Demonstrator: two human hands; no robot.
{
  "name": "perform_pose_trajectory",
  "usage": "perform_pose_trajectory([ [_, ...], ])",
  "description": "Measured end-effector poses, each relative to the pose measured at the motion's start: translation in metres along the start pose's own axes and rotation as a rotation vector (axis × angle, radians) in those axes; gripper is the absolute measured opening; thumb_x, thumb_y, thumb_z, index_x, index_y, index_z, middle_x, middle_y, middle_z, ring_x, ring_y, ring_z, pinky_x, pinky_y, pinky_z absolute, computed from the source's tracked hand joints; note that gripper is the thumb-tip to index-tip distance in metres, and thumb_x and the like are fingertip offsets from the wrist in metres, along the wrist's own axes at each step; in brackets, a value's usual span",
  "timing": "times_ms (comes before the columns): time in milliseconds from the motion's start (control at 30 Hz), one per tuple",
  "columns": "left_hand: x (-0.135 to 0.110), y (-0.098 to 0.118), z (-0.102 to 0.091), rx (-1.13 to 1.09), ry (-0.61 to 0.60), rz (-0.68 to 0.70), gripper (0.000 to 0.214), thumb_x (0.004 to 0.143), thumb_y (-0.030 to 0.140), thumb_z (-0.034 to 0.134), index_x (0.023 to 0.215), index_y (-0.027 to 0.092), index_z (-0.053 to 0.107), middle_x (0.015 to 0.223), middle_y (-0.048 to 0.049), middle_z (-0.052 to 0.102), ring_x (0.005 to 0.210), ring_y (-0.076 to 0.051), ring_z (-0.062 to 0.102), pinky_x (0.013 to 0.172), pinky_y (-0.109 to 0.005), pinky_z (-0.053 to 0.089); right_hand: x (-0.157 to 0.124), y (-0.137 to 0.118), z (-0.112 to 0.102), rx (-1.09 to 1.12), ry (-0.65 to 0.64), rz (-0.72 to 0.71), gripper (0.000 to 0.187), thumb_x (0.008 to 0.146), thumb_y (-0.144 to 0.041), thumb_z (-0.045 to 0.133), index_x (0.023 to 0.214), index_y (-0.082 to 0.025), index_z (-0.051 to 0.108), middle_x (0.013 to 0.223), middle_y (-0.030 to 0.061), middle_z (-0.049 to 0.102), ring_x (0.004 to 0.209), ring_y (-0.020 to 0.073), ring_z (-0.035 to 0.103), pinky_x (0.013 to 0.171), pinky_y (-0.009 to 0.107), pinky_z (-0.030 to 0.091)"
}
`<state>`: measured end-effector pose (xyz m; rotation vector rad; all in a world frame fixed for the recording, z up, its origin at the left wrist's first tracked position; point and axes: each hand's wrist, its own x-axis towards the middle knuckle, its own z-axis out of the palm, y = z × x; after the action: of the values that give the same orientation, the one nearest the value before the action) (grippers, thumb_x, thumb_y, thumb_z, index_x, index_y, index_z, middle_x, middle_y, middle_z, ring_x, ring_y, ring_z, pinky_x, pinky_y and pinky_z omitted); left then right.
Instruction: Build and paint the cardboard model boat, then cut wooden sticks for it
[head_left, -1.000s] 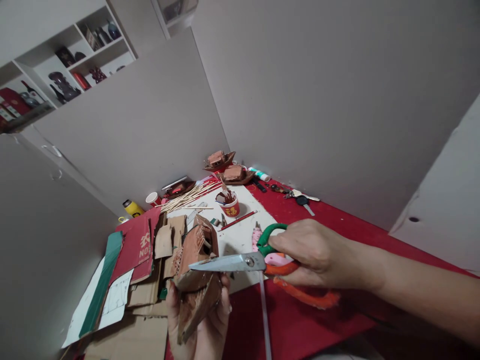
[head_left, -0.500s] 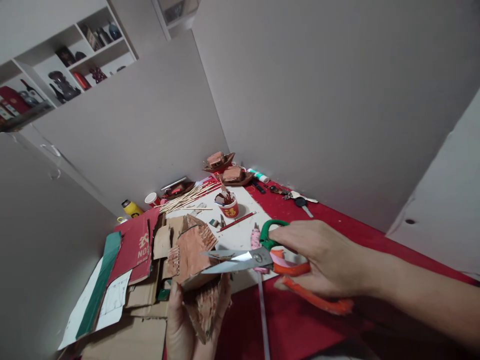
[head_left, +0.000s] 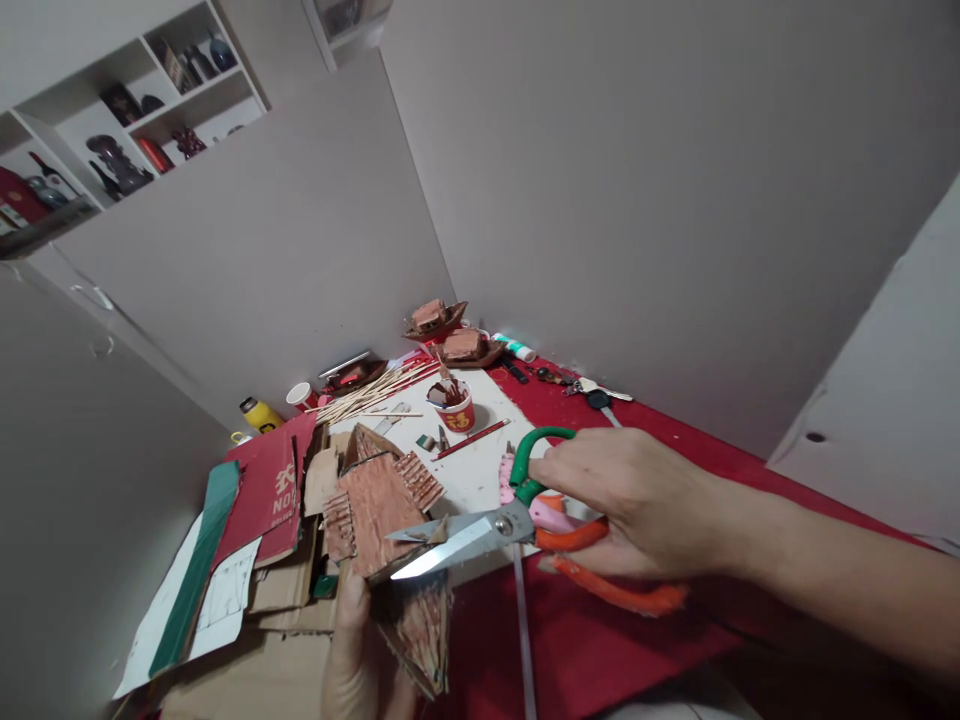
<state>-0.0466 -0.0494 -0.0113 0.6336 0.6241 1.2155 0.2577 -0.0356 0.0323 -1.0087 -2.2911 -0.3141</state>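
My left hand (head_left: 358, 660) grips a brown corrugated cardboard model (head_left: 384, 510) from below, with its ribbed roof tilted up toward me. My right hand (head_left: 630, 495) is closed through the green and orange handles of a pair of scissors (head_left: 480, 525). The scissor blades are slightly parted, and their tips touch the model's right lower edge. Both hands hover above a red table (head_left: 600, 640).
Cardboard scraps and a red printed sheet (head_left: 271, 490) lie at the left. A white mat (head_left: 480, 455) carries a red cup (head_left: 452, 403) and a red pencil. Wooden sticks, two small brown boat models (head_left: 436, 318), keys (head_left: 600, 393) and a yellow bottle (head_left: 257, 412) sit further back. Walls stand close.
The left hand has turned the cardboard model so its ribbed roof faces up. The scissors went from shut to slightly parted and dropped to the model's lower right edge.
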Motion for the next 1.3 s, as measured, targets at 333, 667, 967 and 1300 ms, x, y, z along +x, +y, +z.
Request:
perform_pose_trajectory([
  [333,-0.001,-0.001,0.007,0.031,0.072,-0.010,0.034,0.081,0.043,0.060,0.111,0.030,0.071,0.116,-0.0033,0.071,0.128,-0.036,0.048,0.101,-0.052,0.044,-0.001,0.004,0.002,-0.068,0.035,-0.067,0.026,0.091,-0.034,0.045,0.071,-0.020,0.053,0.055,-0.0014,0.050,0.048,0.0144,0.044,0.053,0.030,0.024],
  [667,-0.002,0.001,0.015,0.021,0.060,-0.043,0.035,0.085,0.041,0.056,0.117,0.031,0.068,0.118,-0.0022,0.071,0.127,-0.032,0.050,0.104,-0.048,0.042,-0.001,0.006,-0.001,-0.055,0.050,-0.117,0.032,0.094,-0.037,0.043,0.070,-0.020,0.054,0.053,-0.0016,0.049,0.046,0.0137,0.041,0.051,0.030,0.023],
  [967,-0.002,0.002,0.023,0.040,0.091,-0.050,0.037,0.085,0.041,0.058,0.118,0.028,0.067,0.118,-0.0034,0.071,0.126,-0.032,0.051,0.103,-0.047,0.043,-0.008,0.013,0.004,-0.065,0.051,-0.163,0.038,0.097,-0.043,0.038,0.072,-0.018,0.054,0.054,0.0000,0.050,0.047,0.0145,0.041,0.052,0.031,0.020],
  [1300,-0.003,-0.004,0.030,-0.077,-0.009,-0.043,0.032,0.087,0.030,0.059,0.117,0.028,0.068,0.116,-0.0054,0.072,0.119,-0.029,0.058,0.109,-0.049,0.035,-0.005,0.003,-0.012,-0.016,-0.137,0.013,0.022,0.088,-0.040,0.052,0.079,-0.019,0.055,0.064,0.0034,0.056,0.057,0.0178,0.047,0.057,0.031,0.029],
])
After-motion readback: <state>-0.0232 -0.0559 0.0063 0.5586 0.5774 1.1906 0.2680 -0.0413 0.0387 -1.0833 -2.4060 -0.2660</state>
